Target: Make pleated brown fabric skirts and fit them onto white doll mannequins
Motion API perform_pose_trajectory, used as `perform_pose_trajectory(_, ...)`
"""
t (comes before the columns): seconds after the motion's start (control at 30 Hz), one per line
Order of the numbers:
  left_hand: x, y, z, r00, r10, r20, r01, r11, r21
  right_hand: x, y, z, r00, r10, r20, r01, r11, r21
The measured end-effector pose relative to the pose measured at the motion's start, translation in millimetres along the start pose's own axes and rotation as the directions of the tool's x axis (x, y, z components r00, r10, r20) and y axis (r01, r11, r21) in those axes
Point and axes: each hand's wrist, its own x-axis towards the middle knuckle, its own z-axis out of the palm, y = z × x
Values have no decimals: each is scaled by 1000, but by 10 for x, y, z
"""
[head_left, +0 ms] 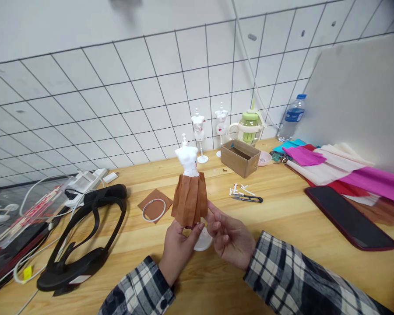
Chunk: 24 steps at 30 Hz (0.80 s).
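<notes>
A small white dress form [187, 158] stands upright in front of me, wearing a pleated brown skirt [189, 199] at its waist. My left hand [180, 245] is closed around the form's stem just below the hem, thumb across the front. At the skirt's lower right edge, my right hand [230, 236] has its fingers curled, with the fingertips at the hem; the contact is partly hidden behind the cloth. The form's round white base [202, 242] shows between the hands. To the left, a silver ring [154, 210] lies on a brown square piece [155, 196].
Two more dress forms [199, 135] stand by the wall, near a cardboard box [240, 157] and a lidded green cup [250, 127]. Black thread snips [248, 198] lie by white scraps. Right are a phone [350, 218] and coloured fabrics [331, 168]; left, a black headset [82, 236] and cables.
</notes>
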Motion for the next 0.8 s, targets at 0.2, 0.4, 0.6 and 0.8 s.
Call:
perform_pose_trajectory(0.2,-23,-26,34,1000,15,1,-15,999,35,43,-64,5,996,-54,-69,56,998,27)
perform_pose_trajectory(0.4,-35,-54,35,999,34,23,-35,998,55,27,-76,8,995,-66,-78,72,995,68)
perform_pose_trajectory(0.6,-49,-51,52,996,18,82,-18,1000,-3,-20,-62,7,998,-30,46,29,999,32)
perform_pose_trajectory(0.8,-60,-77,82,995,89,55,-87,995,-43,-26,-61,-4,991,-21,133,25,999,-27)
